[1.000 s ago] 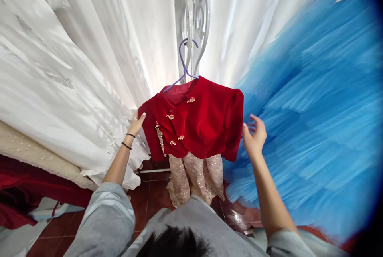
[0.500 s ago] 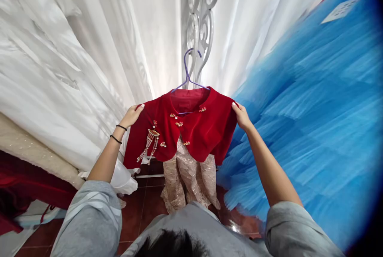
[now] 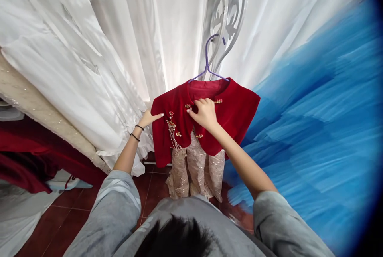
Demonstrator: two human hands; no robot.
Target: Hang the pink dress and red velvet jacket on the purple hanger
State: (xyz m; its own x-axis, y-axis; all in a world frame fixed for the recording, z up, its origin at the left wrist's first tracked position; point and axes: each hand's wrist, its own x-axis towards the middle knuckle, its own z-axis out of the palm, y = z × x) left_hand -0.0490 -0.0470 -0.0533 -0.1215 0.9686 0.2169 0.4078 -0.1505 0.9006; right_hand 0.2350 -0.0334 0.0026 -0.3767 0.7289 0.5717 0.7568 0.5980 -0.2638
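Observation:
A short red velvet jacket [image 3: 239,113] with gold ornamental clasps hangs on a purple hanger [image 3: 207,59]. My left hand [image 3: 151,118] grips its left-side sleeve, the thumb in front and the fingers hidden behind. My right hand [image 3: 206,114] is at the upper middle of the front, its fingers curled over the velvet edge beside a clasp and covering part of the front. A beaded tassel brooch [image 3: 172,127] lies against the cloth on the left side. Below the jacket shows a shiny beige-pink garment [image 3: 196,169].
White drapery [image 3: 128,41] fills the left and back. A white scrollwork metal frame [image 3: 223,17] stands behind the hanger. Blue tulle [image 3: 314,129] billows on the right. Dark red fabric [image 3: 44,153] lies at the left, above a red tiled floor [image 3: 72,209].
My right hand has left the right shoulder of the jacket and moved inward to its front. My left hand stays on the left sleeve. The view has shifted, so the jacket appears farther right.

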